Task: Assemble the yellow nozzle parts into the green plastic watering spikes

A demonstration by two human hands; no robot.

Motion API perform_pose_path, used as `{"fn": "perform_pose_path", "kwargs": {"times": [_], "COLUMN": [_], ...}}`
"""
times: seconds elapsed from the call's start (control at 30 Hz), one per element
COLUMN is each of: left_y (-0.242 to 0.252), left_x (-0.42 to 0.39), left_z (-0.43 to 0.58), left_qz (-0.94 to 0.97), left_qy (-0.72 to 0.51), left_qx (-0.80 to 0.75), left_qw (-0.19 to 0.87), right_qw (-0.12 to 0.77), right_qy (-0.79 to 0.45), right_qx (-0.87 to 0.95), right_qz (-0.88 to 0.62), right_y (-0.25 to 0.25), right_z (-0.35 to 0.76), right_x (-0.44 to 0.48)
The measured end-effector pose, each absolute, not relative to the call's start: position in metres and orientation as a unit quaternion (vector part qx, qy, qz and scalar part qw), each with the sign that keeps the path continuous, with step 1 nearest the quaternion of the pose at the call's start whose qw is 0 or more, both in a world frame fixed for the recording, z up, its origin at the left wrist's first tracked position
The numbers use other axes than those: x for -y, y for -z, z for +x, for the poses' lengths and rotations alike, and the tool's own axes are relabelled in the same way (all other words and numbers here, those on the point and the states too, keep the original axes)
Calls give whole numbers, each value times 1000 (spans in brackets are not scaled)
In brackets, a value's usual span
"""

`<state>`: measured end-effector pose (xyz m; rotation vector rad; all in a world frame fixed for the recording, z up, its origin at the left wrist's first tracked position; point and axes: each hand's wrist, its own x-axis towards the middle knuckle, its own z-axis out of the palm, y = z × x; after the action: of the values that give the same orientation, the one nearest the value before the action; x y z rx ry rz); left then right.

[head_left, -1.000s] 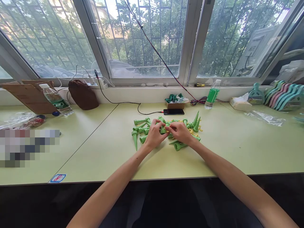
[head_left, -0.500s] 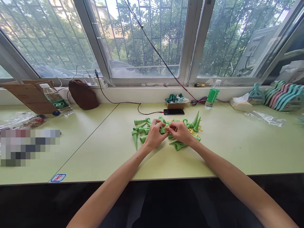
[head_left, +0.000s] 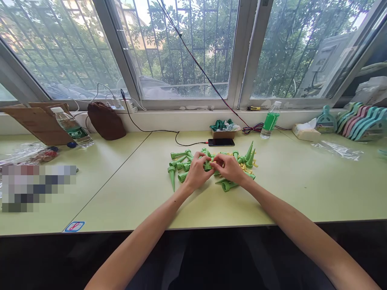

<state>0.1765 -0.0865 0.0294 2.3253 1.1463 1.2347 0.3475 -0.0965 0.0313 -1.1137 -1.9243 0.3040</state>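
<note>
My left hand [head_left: 197, 172] is closed around a green plastic spike [head_left: 207, 165], its wide end near the fingertips. Meeting it from the right, my right hand [head_left: 229, 168] pinches a small yellow plastic piece [head_left: 212, 162] against that end. The fingers partly cover both parts. Several loose green spikes lie left of my hands, one pointed spike [head_left: 171, 177] aimed toward me. Another green spike [head_left: 227, 186] lies under my right wrist. To the right, two green cones [head_left: 249, 156] stand point up among scattered yellow pieces [head_left: 242, 160].
Behind the pile, a phone [head_left: 221, 142] lies on a cable, with a small cardboard box [head_left: 224, 134] beyond it. A green-labelled bottle [head_left: 270, 121] and a tissue pack [head_left: 306, 132] stand back right. A brown pouch [head_left: 105, 121] and another bottle [head_left: 74, 129] are back left.
Almost nothing differs. My right fingers have shifted slightly at the yellow piece; my left hand stays in place on the green spike.
</note>
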Motion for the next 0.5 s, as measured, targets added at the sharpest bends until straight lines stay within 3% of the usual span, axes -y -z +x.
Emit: {"fn": "perform_pose_path", "kwargs": {"times": [0.5], "left_y": [-28], "left_x": [86], "left_z": [176], "left_qz": [815], "left_qy": [-426], "left_qx": [-366], "left_qw": [142], "right_qw": [416], "right_qy": [-120], "right_qx": [777], "right_qz": [-457], "right_y": [-31], "right_z": [349], "right_x": [94]}}
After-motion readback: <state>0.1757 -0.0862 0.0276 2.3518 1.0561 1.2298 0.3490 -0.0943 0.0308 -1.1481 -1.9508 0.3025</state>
